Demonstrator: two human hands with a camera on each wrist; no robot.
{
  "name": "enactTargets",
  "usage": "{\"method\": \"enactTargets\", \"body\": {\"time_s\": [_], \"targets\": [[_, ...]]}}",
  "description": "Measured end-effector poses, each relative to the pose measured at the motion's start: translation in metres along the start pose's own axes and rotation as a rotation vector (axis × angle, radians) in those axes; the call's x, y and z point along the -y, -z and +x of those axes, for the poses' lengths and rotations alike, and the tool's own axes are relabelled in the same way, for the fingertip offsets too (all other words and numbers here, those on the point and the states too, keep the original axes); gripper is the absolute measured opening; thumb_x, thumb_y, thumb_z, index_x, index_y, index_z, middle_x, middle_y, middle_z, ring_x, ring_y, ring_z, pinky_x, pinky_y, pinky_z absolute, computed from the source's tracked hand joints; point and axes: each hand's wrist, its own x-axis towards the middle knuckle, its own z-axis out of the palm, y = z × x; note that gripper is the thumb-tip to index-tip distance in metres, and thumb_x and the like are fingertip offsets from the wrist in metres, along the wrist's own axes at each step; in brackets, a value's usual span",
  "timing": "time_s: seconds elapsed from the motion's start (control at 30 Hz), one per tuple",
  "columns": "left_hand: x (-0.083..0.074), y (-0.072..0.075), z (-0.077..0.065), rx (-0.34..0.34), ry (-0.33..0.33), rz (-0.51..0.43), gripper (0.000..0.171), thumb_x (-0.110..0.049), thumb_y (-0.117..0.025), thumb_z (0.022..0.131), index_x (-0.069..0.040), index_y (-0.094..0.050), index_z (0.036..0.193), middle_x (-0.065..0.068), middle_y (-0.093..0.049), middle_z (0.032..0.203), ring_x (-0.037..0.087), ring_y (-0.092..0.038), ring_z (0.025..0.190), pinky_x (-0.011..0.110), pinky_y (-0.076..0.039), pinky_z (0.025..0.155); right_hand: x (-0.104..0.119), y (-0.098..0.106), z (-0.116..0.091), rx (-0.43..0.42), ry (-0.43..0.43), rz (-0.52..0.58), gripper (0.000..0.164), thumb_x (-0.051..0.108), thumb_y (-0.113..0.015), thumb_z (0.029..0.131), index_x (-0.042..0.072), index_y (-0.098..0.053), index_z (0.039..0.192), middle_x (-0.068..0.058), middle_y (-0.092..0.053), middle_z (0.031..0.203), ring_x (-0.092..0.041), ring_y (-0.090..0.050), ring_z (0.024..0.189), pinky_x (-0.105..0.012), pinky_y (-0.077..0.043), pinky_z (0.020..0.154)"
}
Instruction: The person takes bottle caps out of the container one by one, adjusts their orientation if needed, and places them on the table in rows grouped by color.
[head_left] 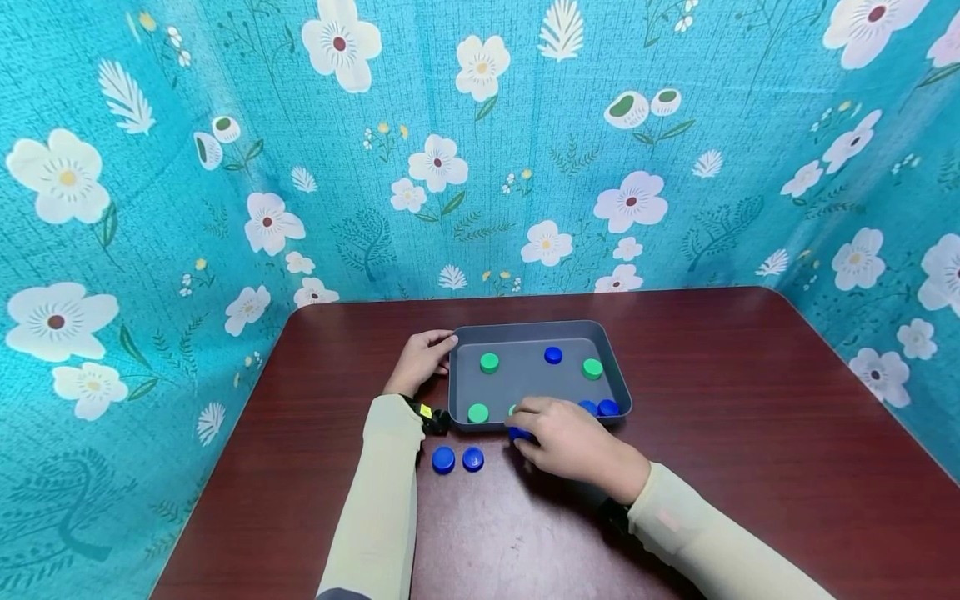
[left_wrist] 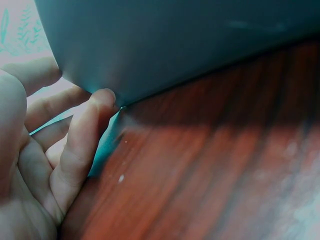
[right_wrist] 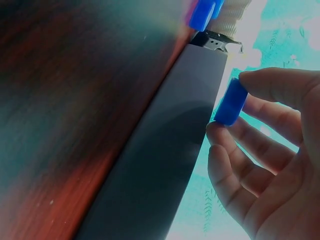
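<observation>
A grey tray (head_left: 536, 332) lies on the table, with green and blue bottle caps in it. My left hand (head_left: 422, 360) holds the tray at its far left corner, thumb and fingers at the wall in the left wrist view. Over the near rim, my right hand (head_left: 566, 439) pinches a blue bottle cap (right_wrist: 231, 102) between thumb and fingers. It partly covers a green cap (head_left: 512, 410) inside. Other green caps (head_left: 489, 362) are spread in the tray, along with a blue cap (head_left: 553, 355) towards the back and two blue caps (head_left: 608, 407) at the near right.
Two more blue caps (head_left: 443, 460) sit on the dark red wooden table (head_left: 712, 375), in front of the tray's near left corner. A flowered turquoise cloth (head_left: 525, 150) hangs behind and beside the table. Each wrist wears a black strap.
</observation>
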Motion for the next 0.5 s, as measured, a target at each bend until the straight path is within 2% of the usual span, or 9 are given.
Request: {"method": "enactTargets", "body": {"time_s": [0.5], "targets": [[0.0003, 0.0005, 0.0012, 0.009, -0.003, -0.008, 0.039, -0.038, -0.066, 0.094, -0.014, -0.067, 0.124, 0.010, -0.068, 0.092, 0.023, -0.064, 0.067, 0.033, -0.056, 0.061, 0.0042, -0.0021, 0.0019, 0.022, 0.031, 0.017, 0.018, 0.017, -0.073, 0.086, 0.012, -0.075, 0.103, 0.006, -0.062, 0.095, -0.008, -0.061, 0.081, -0.031, -0.054, 0.072]]}}
